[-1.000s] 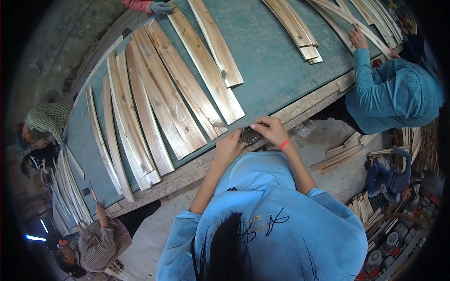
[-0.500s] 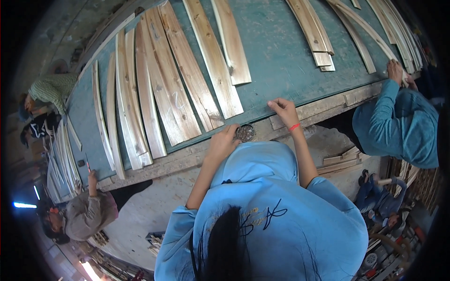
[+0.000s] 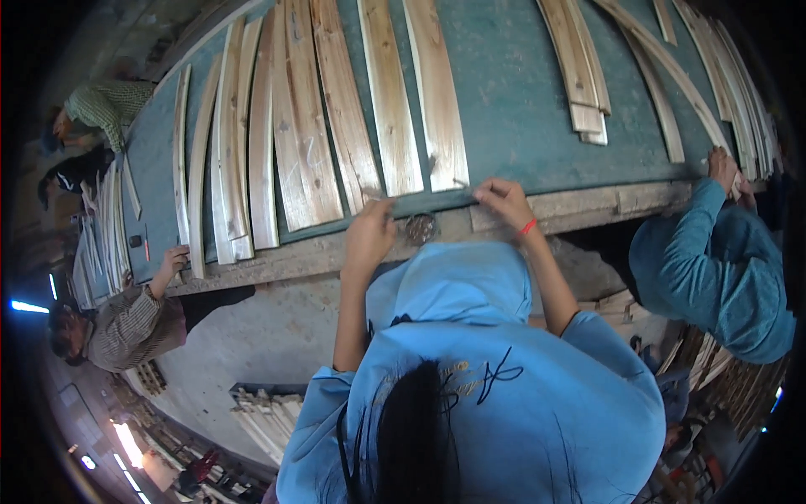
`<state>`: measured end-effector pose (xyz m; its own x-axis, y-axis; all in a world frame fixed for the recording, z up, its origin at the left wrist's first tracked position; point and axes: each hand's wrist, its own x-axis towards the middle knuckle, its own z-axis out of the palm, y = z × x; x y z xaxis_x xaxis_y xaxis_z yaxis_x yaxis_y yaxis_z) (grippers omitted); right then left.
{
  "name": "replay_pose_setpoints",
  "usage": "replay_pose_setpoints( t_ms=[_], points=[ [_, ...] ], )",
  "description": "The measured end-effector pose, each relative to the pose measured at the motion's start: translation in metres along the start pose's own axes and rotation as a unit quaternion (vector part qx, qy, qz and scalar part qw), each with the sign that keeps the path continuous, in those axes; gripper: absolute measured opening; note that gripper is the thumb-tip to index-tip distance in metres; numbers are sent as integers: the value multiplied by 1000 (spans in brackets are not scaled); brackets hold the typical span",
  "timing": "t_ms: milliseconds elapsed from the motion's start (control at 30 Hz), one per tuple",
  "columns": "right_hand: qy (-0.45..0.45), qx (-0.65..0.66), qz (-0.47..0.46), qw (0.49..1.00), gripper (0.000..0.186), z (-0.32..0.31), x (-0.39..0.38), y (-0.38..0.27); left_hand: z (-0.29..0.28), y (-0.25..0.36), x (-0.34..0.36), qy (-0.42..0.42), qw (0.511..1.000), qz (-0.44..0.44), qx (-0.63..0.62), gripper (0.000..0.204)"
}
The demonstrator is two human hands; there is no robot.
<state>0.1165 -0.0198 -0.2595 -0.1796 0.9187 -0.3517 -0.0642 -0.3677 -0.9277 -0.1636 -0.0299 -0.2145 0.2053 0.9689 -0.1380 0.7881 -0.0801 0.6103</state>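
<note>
Container (image 3: 421,228), small and round, at the wooden edge (image 3: 579,207) of the green tabletop (image 3: 512,109), between left hand (image 3: 369,237) and right hand (image 3: 504,202); likely light and stiff, prone to spilling if tipped, best taken by the rim. Dark around, mottled brown inside, too blurred to name the contents. Left hand just beside, with bent fingers, too blurred to tell whether holding anything. Right hand with thumb and forefinger drawn narrow; cannot tell about a grip. Beyond, pale boards (image 3: 437,101) side by side.
</note>
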Motion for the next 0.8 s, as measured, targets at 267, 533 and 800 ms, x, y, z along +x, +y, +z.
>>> replay_pose_setpoints(
  t_ms=[267, 533, 800],
  points=[
    [-29, 9, -27, 999, 15, 2, 1, 18, 55, 6, 85, 140, 965, -80, 208, 71],
    [-15, 44, -49, 998, 15, -1, 1, 20, 52, 10, 105, 130, 964, -127, 192, 87],
    [-2, 54, -38, 998, 16, 2, 3, 21, 11, 35, 106, 20, 968, -205, 145, 58]
  ],
)
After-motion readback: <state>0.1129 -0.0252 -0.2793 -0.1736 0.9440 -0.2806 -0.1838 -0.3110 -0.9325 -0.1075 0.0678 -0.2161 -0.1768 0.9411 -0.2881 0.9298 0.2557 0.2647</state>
